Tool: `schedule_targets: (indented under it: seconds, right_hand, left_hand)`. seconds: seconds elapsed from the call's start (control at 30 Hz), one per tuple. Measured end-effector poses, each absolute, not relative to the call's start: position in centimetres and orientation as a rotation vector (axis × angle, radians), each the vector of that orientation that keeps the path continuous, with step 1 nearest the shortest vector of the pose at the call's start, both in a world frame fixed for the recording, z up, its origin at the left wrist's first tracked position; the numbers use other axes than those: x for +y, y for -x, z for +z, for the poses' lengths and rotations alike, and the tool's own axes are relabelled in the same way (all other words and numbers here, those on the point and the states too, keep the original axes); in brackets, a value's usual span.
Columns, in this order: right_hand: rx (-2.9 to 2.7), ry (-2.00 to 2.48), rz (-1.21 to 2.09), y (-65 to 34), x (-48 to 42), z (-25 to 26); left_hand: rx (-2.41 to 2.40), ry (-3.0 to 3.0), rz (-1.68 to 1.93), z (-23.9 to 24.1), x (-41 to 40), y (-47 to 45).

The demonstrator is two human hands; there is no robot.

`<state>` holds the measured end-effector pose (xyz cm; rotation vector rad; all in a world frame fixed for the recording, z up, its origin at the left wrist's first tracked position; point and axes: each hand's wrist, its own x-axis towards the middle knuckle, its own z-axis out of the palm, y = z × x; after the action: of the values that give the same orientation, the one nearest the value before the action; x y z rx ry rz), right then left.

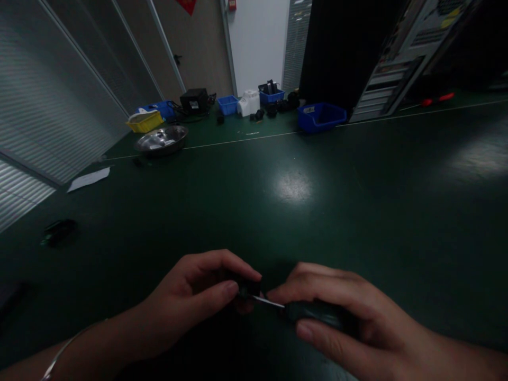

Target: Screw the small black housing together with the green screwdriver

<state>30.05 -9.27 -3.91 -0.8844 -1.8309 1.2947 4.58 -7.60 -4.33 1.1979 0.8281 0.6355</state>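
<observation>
My left hand (pixel 198 296) is closed in a pinch on a small black part (pixel 248 288) just above the dark green table (pixel 293 211). My right hand (pixel 341 312) is wrapped round the dark handle of a screwdriver (pixel 317 312). Its thin metal shaft (pixel 268 301) points left and its tip meets the black part. The two hands sit close together at the near edge, fingertips almost touching. A thin bracelet shows on my left wrist.
At the far side stand a metal bowl (pixel 162 140), a yellow bin (pixel 145 121), several blue bins (pixel 320 116), a black box (pixel 194 100) and a white device (pixel 248 102). A paper sheet (pixel 89 179) and a dark object (pixel 59 232) lie left. A computer case (pixel 400 58) stands far right.
</observation>
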Motion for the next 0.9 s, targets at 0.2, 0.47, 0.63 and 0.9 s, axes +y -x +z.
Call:
schedule_targets:
  seconds: [0.2, 0.47, 0.63, 0.9]
  right_hand:
    - [-1.851, 0.898, 1.259, -30.0, -9.0, -3.7]
    - [-1.874, 0.876, 1.268, -30.0, -8.7, -3.7]
    - [-1.863, 0.889, 1.287, -30.2, -9.1, -3.9]
    - [-1.873, 0.940, 1.300, -30.5, -9.7, -3.8]
  left_hand:
    - [0.883, -1.320, 0.633, -4.2, -7.9, -4.6]
    - [0.923, -1.511, 0.603, -3.8, -8.0, -4.6]
    - [0.864, -1.342, 0.597, -4.0, -7.9, -4.5]
    - [0.820, -1.202, 0.578, -4.0, -7.6, -4.5]
